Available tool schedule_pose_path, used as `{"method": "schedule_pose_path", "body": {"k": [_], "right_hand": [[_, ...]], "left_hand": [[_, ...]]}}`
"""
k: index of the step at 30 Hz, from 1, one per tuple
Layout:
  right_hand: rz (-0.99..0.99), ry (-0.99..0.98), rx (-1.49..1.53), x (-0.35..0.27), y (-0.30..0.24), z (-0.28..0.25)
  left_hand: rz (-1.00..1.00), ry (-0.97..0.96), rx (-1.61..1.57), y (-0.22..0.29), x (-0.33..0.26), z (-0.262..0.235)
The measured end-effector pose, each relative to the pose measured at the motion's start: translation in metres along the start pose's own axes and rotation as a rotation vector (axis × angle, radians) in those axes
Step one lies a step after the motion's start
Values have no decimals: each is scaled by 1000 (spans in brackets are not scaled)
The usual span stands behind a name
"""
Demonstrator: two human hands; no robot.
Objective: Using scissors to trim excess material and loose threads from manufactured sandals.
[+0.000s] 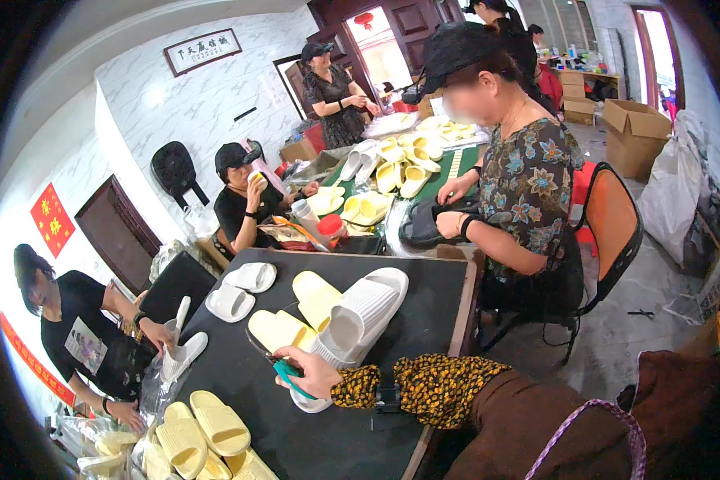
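My right hand point(318, 374) reaches over the dark table from the right, its fingers closed round the teal handles of small scissors point(284, 371). The dark blade end points toward the pale yellow slippers point(284, 328). Just beyond the hand, a pair of light grey ribbed slippers point(368, 308) lies beside the yellow ones. Part of another pale grey piece point(310, 402) shows beneath my hand, mostly covered. A dark band point(388, 398) circles my wrist over a floral sleeve. My left hand is out of the picture.
White slippers point(232, 304) lie at the table's far left. Yellow slippers point(208, 432) are heaped at the near left, where a person point(84, 332) handles a grey slipper. Another person point(520, 176) sits beyond, working on a dark piece. Chair point(612, 228) and carton point(636, 132) stand right.
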State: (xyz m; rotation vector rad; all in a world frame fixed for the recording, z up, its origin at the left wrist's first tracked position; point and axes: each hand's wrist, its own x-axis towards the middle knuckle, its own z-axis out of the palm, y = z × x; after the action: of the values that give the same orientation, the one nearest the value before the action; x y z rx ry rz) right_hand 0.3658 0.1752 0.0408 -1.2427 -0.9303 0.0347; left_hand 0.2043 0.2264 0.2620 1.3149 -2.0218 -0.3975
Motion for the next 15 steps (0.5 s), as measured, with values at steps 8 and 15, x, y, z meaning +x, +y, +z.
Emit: {"method": "schedule_pose_path", "body": {"k": [8, 15], "right_hand": [[61, -52, 6, 1, -3, 0], [37, -5, 13, -4, 2, 4]], "left_hand": [[86, 125, 125, 5, -6, 13], [180, 266, 240, -8, 3, 34]]}}
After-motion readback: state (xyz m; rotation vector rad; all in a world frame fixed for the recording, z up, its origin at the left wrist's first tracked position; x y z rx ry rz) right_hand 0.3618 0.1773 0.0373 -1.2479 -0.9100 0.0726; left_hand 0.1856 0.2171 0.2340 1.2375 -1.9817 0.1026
